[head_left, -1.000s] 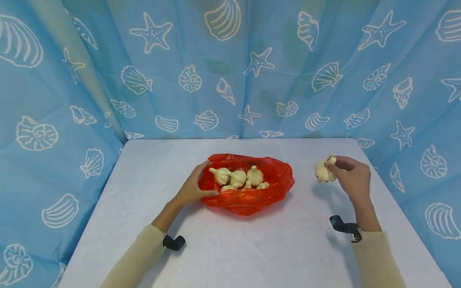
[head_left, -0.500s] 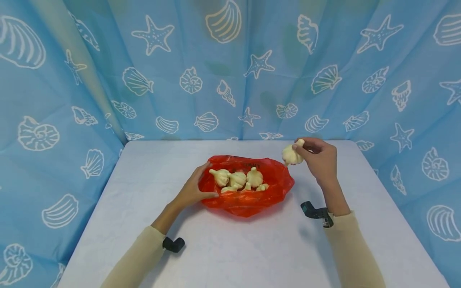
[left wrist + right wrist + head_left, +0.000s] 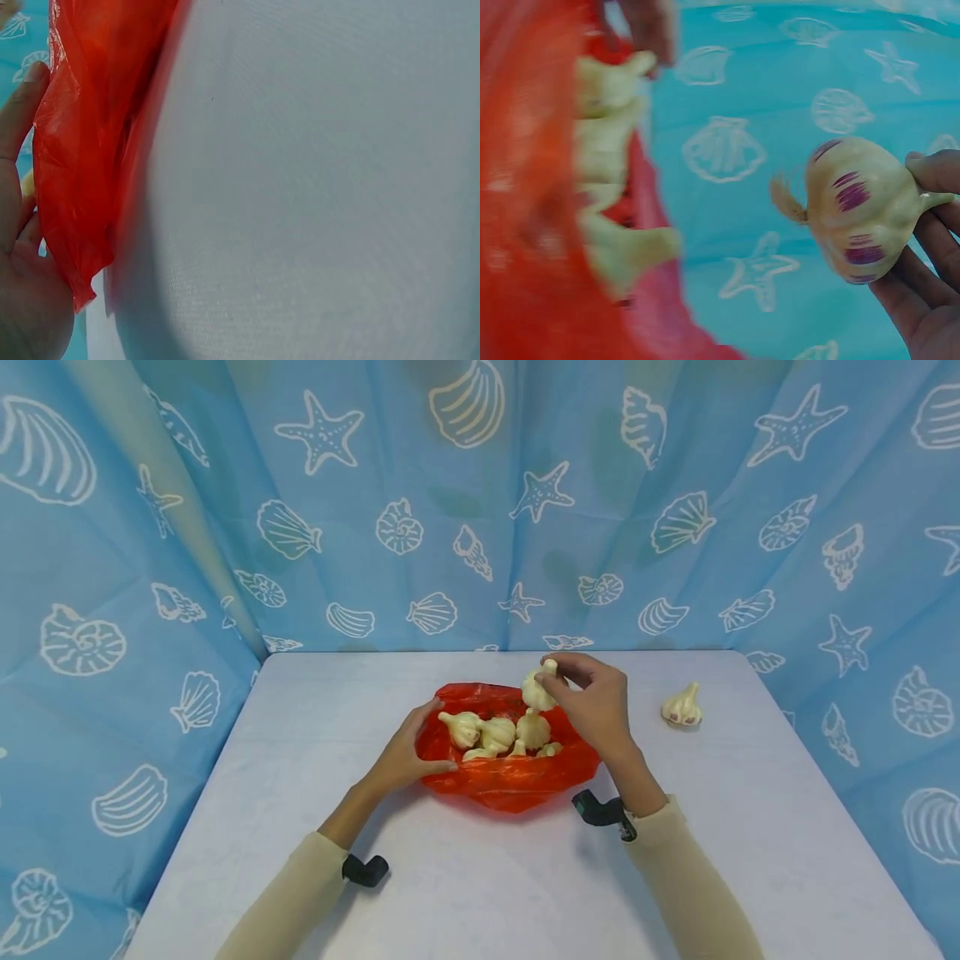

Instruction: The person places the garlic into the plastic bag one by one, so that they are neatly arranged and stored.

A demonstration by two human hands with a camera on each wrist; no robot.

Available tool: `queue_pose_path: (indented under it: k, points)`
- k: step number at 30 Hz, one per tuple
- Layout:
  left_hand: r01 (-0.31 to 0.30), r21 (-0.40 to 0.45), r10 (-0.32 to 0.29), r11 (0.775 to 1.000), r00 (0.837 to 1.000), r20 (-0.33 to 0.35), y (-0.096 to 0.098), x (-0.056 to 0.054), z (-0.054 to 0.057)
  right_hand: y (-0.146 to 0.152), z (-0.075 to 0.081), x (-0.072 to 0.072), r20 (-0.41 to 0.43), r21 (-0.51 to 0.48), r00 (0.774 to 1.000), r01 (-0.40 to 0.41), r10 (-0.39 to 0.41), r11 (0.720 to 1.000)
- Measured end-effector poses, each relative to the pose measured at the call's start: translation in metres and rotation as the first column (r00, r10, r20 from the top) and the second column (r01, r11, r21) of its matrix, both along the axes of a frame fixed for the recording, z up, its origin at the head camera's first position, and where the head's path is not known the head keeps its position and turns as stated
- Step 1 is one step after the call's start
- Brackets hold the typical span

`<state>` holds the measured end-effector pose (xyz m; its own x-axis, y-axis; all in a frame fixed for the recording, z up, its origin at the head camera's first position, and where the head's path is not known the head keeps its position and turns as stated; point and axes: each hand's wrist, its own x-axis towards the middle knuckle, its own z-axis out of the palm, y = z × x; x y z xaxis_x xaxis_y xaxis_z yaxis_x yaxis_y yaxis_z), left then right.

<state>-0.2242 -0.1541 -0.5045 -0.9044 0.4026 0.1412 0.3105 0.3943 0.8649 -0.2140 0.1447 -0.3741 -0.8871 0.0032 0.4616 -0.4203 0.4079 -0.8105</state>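
A red plastic bag (image 3: 517,789) lies on the table with its mouth spread, and several garlic bulbs (image 3: 495,735) show inside. My left hand (image 3: 408,752) holds the bag's left end, thumb along the near rim and fingers at the far side. In the left wrist view the thumb (image 3: 26,105) lies against the red plastic. Over the bag's far right part, my right hand (image 3: 596,697) pinches another garlic bulb (image 3: 538,689) near its stem. Purple streaks and a root tuft show on this bulb (image 3: 862,210) in the right wrist view.
One more garlic bulb (image 3: 682,707) lies on the white table (image 3: 480,885), right of the bag. A blue curtain (image 3: 337,460) with shell and starfish prints stands behind the table and along both sides.
My right hand has carried its garlic bulb leftward from the table's right side to above the bag. The bulb on the right is now uncovered. My left hand stays on the bag.
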Motion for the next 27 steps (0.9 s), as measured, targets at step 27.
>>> queue_pose_path:
  k: [27]
  points:
    - [-0.003,0.005,0.003,1.0,1.0,0.01,-0.001,-0.001,-0.005,0.029,-0.072,0.002,0.238,0.262,0.946,0.156,-0.22,0.952]
